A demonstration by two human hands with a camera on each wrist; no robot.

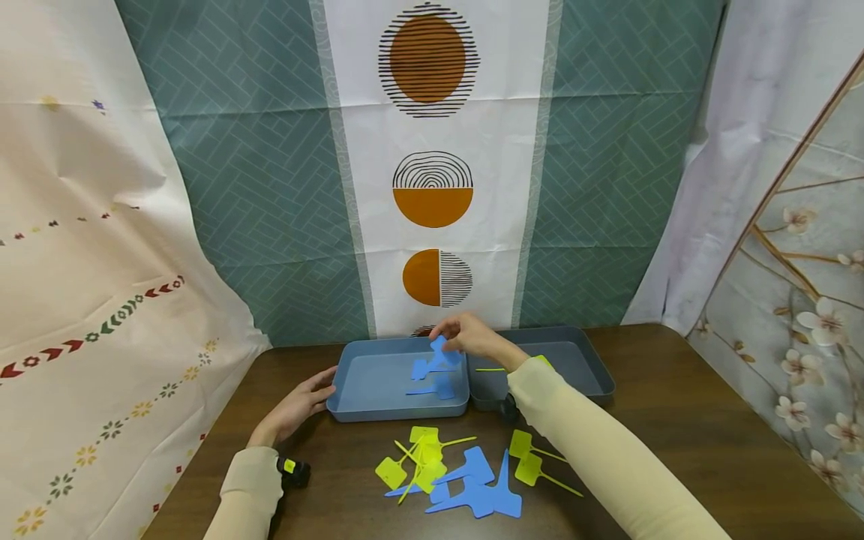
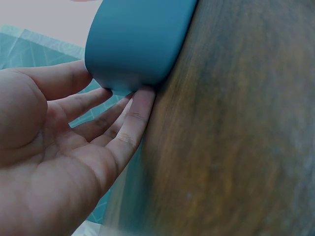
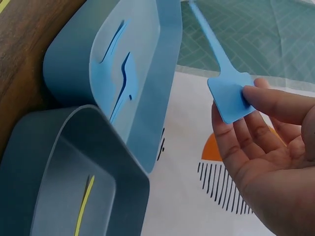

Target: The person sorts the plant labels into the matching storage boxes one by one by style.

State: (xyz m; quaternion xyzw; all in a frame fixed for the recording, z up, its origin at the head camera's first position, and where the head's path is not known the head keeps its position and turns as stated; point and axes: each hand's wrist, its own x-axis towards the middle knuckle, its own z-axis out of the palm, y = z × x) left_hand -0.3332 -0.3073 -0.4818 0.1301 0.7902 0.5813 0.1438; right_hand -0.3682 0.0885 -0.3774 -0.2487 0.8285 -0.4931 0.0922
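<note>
My right hand (image 1: pixel 471 336) pinches a blue plant label (image 3: pixel 229 98) by its flat head between thumb and fingers, above the blue-grey tray (image 1: pixel 367 379) on the left. In the right wrist view the label's stem points up and away from the hand. Other blue plant labels (image 1: pixel 442 387) lie on that tray's floor, toward its right side. My left hand (image 1: pixel 302 409) touches the left end of the same tray; in the left wrist view its fingertips rest against the outer wall, fingers fairly straight.
A darker grey tray (image 1: pixel 574 364) adjoins on the right, with yellow plant labels (image 3: pixel 84 204) inside, partly hidden by my sleeve. On the brown table (image 1: pixel 337 487) in front lie a yellow pile (image 1: pixel 427 457), a blue pile (image 1: pixel 475 495) and two yellow labels (image 1: pixel 529 469). A patterned curtain (image 1: pixel 270 187) hangs behind.
</note>
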